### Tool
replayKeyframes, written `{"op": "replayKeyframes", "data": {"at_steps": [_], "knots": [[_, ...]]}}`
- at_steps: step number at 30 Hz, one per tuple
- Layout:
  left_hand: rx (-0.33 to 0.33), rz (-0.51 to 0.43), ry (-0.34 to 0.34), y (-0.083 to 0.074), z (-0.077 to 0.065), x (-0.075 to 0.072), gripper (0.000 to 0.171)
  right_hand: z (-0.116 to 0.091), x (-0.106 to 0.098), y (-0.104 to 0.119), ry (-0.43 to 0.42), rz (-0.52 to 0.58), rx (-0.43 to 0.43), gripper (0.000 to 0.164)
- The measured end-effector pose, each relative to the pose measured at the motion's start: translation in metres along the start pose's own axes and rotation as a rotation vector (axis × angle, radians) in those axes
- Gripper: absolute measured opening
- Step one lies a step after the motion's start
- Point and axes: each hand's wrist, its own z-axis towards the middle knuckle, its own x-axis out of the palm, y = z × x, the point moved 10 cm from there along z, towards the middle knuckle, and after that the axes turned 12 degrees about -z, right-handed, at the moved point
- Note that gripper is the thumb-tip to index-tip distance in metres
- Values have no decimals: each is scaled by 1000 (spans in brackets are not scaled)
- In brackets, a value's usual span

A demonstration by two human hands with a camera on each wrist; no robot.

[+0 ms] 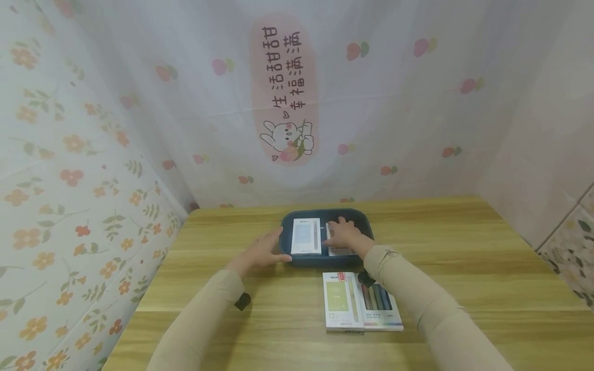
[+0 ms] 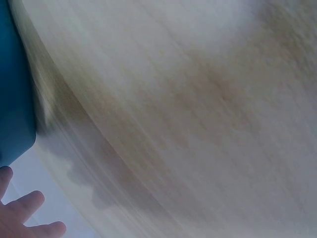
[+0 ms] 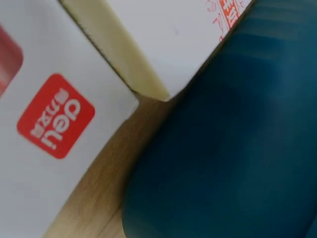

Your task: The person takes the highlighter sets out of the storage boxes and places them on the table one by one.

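A dark blue basket sits near the table's far edge. My left hand rests against its left side, fingers extended and thumb near the front rim; spread fingertips show beside the blue wall in the left wrist view. A white box with a light blue panel lies in the basket's left half. To its right is a second white box, partly hidden under my right hand, whose spread fingers lie over it inside the basket. The right wrist view does not show the right hand.
In front of the basket, a white box with a yellow-green panel lies beside a box with a window showing coloured sticks, partly behind the right forearm. The wooden table meets a printed curtain at the back.
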Motion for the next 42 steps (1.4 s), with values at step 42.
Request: {"op": "replayKeyframes", "data": {"at_steps": [42], "knots": [[-23, -18, 4, 5, 1, 2, 103, -1, 13, -3, 39, -2, 130, 79]]}}
